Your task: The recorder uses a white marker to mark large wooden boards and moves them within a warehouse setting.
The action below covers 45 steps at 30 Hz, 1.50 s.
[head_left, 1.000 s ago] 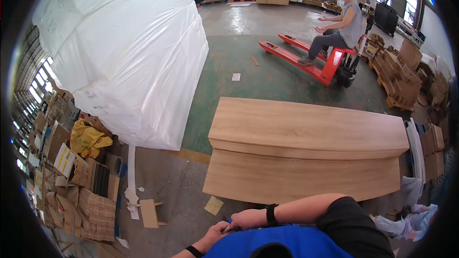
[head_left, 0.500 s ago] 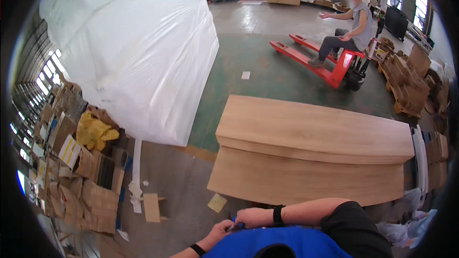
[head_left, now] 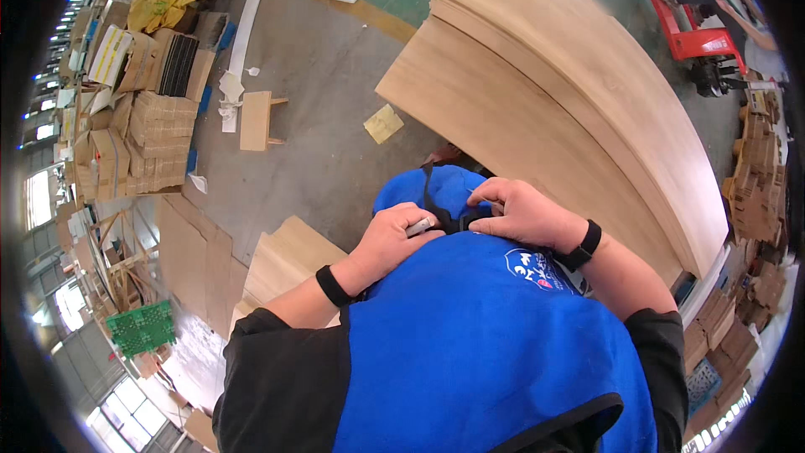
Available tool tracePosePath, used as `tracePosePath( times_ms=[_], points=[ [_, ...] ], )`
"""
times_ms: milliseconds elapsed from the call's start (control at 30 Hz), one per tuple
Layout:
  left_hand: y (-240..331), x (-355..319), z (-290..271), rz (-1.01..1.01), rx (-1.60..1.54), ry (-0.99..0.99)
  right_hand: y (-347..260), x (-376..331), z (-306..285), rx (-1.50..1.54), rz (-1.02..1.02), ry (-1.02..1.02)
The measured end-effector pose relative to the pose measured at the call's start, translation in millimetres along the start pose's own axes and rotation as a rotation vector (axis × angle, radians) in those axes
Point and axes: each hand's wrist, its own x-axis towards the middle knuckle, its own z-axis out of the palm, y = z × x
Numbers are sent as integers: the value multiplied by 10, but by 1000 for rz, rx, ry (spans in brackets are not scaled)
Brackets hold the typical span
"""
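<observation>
Both hands are at my waist, over the front of my blue apron (head_left: 470, 327). My left hand (head_left: 384, 242) is curled closed round a small whitish stick-shaped object (head_left: 420, 226), whose end shows by the thumb; its kind cannot be made out. Opposite it, my right hand (head_left: 530, 216) has its thumb and forefinger bent at a black strap (head_left: 457, 223) that looks to have a buckle. The fingertips partly hide the strap there. Another length of the strap runs up over the blue cloth.
Stacked wooden panels (head_left: 537, 92) lie ahead to the right. A small wooden stool (head_left: 255, 121) and a yellowish sheet (head_left: 383, 124) are on the floor. Flattened cardboard (head_left: 163, 134) is piled left, a green crate (head_left: 141, 329) below. A red pallet truck (head_left: 700, 42) stands far right.
My view has tilted down and turned, so the panels and the wrapped white stack sit higher. Both hands stay at my waist and now show fully, farther apart.
</observation>
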Motion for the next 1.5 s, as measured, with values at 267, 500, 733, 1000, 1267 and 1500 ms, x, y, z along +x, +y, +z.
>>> tracePosePath(
  times_ms=[267,500,733,1000,1267,1500],
  points=[
    [-73,-38,62,-6,26,-6,41,103,212,-297,-143,-101],
    [-20,93,40,-33,18,-61,-9,81,289,-312,-20,86],
    [115,351,3,-103,-56,-198,254,26,261,319,179,335],
    [199,531,162,-326,-529,-301,139,-21,177,411,161,343],
    [375,601,161,-236,-546,-318,44,-29,132,414,139,307],
    [230,540,93,-238,-438,-400,20,-49,278,466,159,366]
  ],
)
